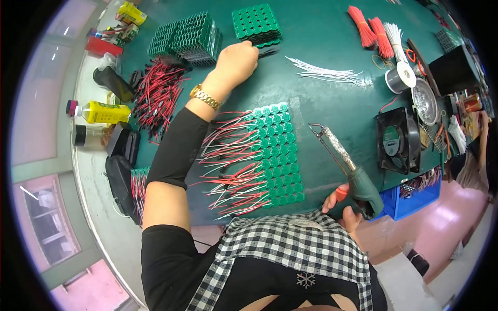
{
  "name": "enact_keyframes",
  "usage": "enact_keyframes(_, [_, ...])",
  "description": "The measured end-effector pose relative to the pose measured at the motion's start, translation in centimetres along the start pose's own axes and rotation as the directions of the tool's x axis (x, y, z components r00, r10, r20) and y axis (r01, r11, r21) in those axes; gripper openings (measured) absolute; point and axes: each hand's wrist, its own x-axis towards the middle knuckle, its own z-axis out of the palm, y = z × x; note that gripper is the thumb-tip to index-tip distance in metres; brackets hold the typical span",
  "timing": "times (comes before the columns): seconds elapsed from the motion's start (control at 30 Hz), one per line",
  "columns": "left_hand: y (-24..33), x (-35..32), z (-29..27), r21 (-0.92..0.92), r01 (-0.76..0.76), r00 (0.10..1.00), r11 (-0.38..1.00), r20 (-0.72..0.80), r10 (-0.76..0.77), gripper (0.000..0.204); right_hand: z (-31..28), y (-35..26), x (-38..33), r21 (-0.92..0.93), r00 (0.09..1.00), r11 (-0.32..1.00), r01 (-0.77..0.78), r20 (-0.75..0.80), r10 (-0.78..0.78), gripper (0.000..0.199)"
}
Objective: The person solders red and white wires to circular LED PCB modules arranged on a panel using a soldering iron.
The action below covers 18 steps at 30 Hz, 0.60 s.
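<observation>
Wires, thin and black (pixel 268 51), lie pinched in the curled fingers of the left hand (pixel 237 63), which reaches across the green table mat (pixel 321 36) just below a stack of green round-celled circuit panels (pixel 256 24). Nearer the body, the right hand (pixel 346 203) is closed around the green handle of a soldering gun (pixel 348 169), its long metal tip pointing up the mat. Between the arms lies a sheet of small green round boards with red and white leads (pixel 272 155); a black square fan (pixel 398 140) stands right of the gun.
</observation>
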Motion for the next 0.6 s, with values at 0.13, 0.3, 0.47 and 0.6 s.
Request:
enact_keyframes(0.13, [1.2, -0.4, -1.3, -0.152, -0.009, 1.000, 0.988, -0.001, 0.009, 0.007, -1.1, -1.9, -0.6, 0.004, 1.000, 1.000, -0.014, 0.014, 0.014, 0.060])
enact_keyframes(0.3, [1.8, -0.8, -2.2, -0.179, -0.115, 0.993, 0.977, -0.048, 0.108, 0.011, -2.3, -1.3, -1.3, 0.039, 0.999, 0.999, -0.016, 0.047, 0.014, 0.059])
enact_keyframes(0.47, [0.1, -1.8, -7.4, 0.020, -0.282, 0.958, 0.959, 0.048, 0.281, 0.012, -3.3, 0.3, -1.7, 0.029, 0.996, 1.000, -0.005, 0.093, 0.002, 0.058])
enact_keyframes(0.6, [-0.1, -3.7, -10.1, 0.175, -0.468, 0.881, 0.866, 0.178, 0.439, 0.010, -3.7, 1.8, -1.7, 0.016, 0.994, 1.000, 0.001, 0.106, -0.002, 0.060])
